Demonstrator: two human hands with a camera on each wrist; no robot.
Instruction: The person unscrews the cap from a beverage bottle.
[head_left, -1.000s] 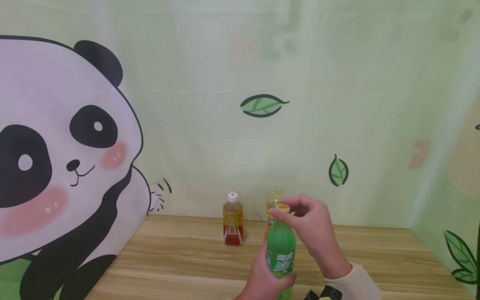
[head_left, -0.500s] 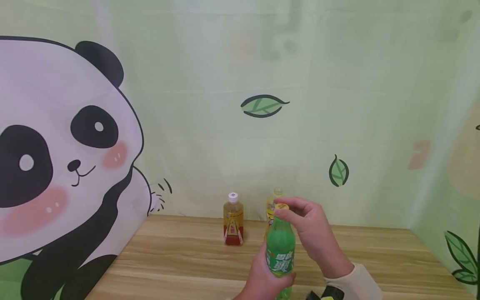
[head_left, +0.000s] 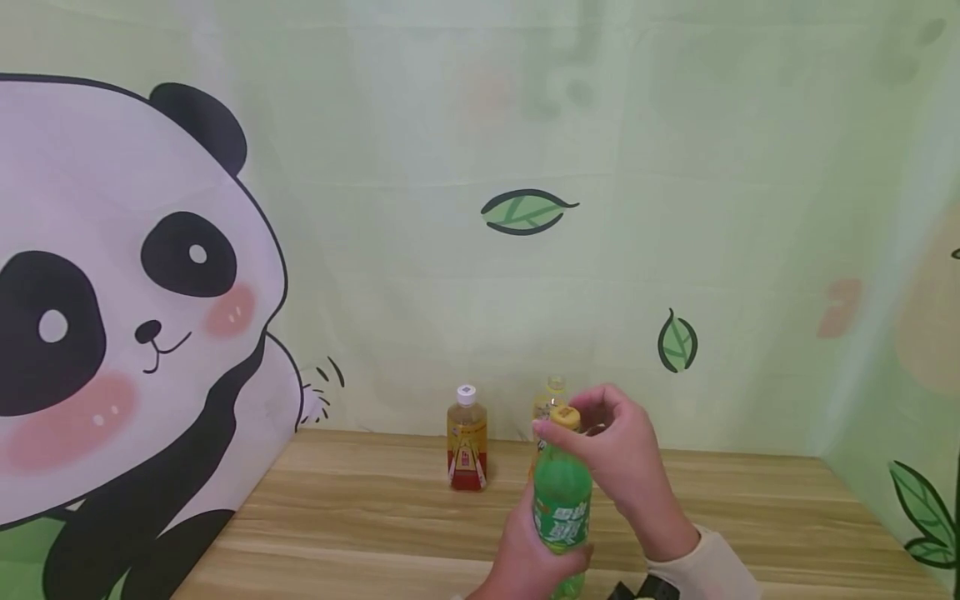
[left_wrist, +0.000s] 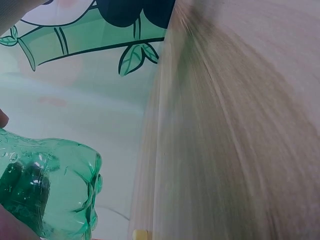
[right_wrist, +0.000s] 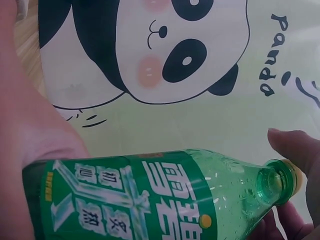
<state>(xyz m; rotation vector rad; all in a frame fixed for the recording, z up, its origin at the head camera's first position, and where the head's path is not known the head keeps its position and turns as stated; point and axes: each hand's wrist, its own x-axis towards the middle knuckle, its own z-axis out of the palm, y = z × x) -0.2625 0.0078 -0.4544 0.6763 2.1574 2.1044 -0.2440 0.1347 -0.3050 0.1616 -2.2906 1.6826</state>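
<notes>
A green soda bottle [head_left: 562,483] with a yellow cap [head_left: 566,417] stands upright before me in the head view. My left hand [head_left: 528,546] grips it around the lower body, and its clear ridged base [left_wrist: 75,190] shows in the left wrist view. At the top, my right hand [head_left: 622,450] surrounds the cap loosely. Its thumb [right_wrist: 292,145] reaches past the bottle neck with a gap between them, in the right wrist view. The other fingers curve below and behind the neck, partly hidden by the bottle.
An amber drink bottle [head_left: 467,450] with a white cap stands at the back of the wooden table [head_left: 360,500]. Behind the green bottle, a yellow-labelled bottle [head_left: 555,387] is mostly hidden. A panda-printed cloth [head_left: 420,292] hangs behind the table.
Half a second ago my right thumb and fingers were close on the cap. Now they are spread wider, with the thumb farther left. My left hand and the green bottle barely moved.
</notes>
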